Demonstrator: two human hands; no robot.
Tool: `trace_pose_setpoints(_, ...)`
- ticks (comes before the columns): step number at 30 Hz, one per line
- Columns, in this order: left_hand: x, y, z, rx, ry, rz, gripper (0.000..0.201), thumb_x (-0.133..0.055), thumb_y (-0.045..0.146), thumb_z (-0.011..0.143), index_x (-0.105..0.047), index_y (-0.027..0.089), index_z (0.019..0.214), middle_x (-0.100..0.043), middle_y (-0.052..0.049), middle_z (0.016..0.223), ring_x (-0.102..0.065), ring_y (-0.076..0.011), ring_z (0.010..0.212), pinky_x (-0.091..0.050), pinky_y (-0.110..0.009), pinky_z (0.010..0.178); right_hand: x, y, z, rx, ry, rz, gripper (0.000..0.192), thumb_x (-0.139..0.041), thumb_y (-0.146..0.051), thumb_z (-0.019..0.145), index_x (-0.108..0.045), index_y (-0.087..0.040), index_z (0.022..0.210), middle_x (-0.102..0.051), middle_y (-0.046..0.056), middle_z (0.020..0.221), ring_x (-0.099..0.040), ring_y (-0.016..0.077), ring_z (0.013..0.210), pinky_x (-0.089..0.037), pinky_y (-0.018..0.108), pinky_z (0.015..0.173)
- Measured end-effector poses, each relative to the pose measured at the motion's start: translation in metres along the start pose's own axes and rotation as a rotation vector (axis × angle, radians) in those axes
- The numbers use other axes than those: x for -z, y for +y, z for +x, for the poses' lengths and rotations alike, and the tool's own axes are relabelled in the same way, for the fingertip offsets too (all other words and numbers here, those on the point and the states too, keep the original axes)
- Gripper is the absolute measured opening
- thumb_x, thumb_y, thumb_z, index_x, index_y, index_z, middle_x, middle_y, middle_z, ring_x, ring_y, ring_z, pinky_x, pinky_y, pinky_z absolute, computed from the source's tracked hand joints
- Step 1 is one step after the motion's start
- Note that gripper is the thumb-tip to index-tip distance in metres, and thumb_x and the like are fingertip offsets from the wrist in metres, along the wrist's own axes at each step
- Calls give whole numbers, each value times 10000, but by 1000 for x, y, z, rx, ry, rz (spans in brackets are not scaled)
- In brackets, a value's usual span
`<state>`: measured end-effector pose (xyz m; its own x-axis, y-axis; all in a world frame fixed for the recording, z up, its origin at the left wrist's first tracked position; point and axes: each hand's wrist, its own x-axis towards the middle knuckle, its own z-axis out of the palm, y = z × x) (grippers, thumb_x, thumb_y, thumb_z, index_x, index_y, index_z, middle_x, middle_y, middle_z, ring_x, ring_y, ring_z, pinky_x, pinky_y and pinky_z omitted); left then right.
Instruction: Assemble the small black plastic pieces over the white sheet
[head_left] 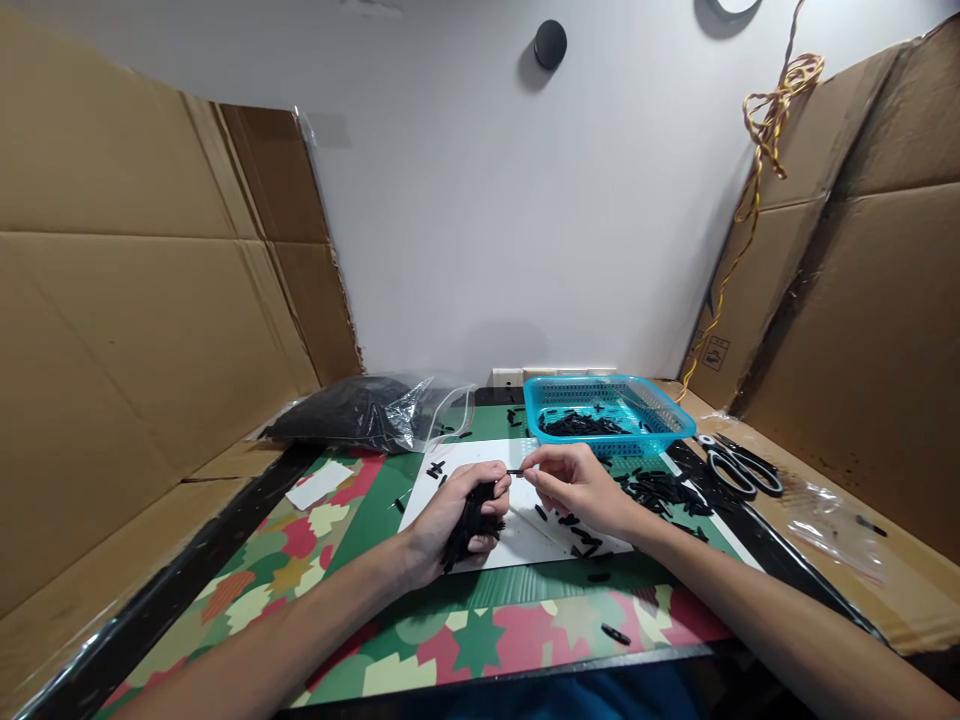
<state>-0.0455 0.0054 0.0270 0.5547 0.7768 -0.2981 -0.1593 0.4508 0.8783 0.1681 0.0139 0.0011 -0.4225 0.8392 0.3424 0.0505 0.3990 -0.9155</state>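
My left hand is closed around a bunch of small black pieces and rests on a white sheet. My right hand sits just to the right, its fingertips pinching a thin black piece that points toward the left hand's thumb. Loose black pieces lie on the sheet below the right hand.
A blue basket with black pieces stands behind the hands. More loose pieces lie at its right. A clear bag of black parts is at back left, scissors at right. Cardboard walls enclose both sides.
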Motion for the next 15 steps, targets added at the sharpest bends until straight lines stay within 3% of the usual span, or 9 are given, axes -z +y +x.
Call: trace_pose_setpoints(15,-7,5,-3,27,2,15,288,-588,433,929,-479,206,789,-376,81,612,-277,-32,375,-213,-150,349,1,-2,1,-6,2,73,353,-692,-497,947,-706,-145,966,-587,-42,557,-473,73,450,-352,189,440)
